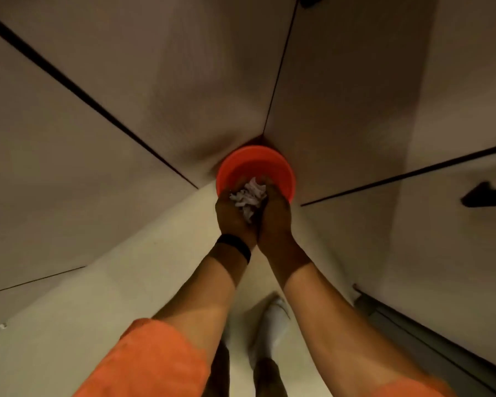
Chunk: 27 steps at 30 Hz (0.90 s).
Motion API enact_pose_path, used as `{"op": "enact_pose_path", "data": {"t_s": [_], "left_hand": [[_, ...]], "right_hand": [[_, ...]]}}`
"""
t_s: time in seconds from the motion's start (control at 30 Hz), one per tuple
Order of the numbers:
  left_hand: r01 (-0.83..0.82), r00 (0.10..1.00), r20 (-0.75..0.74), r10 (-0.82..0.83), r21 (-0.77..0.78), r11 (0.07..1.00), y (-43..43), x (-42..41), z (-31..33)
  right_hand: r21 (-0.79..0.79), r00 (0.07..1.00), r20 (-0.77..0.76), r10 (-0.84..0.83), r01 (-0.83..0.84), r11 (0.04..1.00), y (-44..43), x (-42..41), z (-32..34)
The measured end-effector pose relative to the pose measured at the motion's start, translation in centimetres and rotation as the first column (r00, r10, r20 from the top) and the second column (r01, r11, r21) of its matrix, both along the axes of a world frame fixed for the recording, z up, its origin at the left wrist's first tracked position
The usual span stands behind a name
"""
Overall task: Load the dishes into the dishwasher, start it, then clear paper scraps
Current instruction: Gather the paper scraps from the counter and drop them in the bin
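Red bin (255, 163) — one; two grips — left grip (232, 217), right grip (276, 220) — cupped together round one paper wad (248, 196).

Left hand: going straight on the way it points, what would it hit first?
Likely the red bin, open just beyond the left hand cupping paper scraps; depth unclear.

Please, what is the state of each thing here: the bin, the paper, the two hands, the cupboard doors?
red bin: open, no lid, standing in the corner.
paper scraps: crumpled, held over the bin, not yet dropped.
left hand: cupped round the paper scraps.
right hand: cupped round the paper scraps.
cupboard doors: closed.
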<state>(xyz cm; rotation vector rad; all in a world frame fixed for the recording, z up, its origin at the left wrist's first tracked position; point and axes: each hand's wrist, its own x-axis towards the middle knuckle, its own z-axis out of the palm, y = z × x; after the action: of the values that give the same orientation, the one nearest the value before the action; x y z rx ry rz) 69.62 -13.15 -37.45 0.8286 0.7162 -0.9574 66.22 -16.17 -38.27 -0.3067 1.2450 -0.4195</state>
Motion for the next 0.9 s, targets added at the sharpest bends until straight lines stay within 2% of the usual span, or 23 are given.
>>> {"op": "enact_pose_path", "data": {"t_s": [0.2,0.57,0.7,0.77,0.9], "left_hand": [[0.040,0.998,-0.042,-0.039,0.036,0.999,-0.3,0.7,-3.7],[0.114,0.993,-0.041,-0.113,0.032,0.993,0.1,1.0,-2.9],[0.106,0.994,-0.006,-0.106,0.069,0.992,0.4,0.7,0.2],[0.087,0.996,0.023,-0.089,0.078,0.993,0.7,0.4,3.1],[0.094,0.993,0.056,-0.102,0.128,0.987,1.3,0.0,11.9]], "right_hand": [[0.045,0.997,0.006,-0.080,0.080,0.996,0.0,-0.3,-3.9],[0.069,0.994,-0.006,-0.113,0.113,0.991,0.0,-0.3,-3.8],[0.014,1.000,-0.003,-0.026,0.026,1.000,0.2,-0.8,-1.0],[-0.063,0.998,-0.031,0.047,-0.049,0.997,0.4,-1.2,1.7],[-0.195,0.980,-0.116,0.159,-0.179,0.964,0.5,-2.1,10.4]]}}
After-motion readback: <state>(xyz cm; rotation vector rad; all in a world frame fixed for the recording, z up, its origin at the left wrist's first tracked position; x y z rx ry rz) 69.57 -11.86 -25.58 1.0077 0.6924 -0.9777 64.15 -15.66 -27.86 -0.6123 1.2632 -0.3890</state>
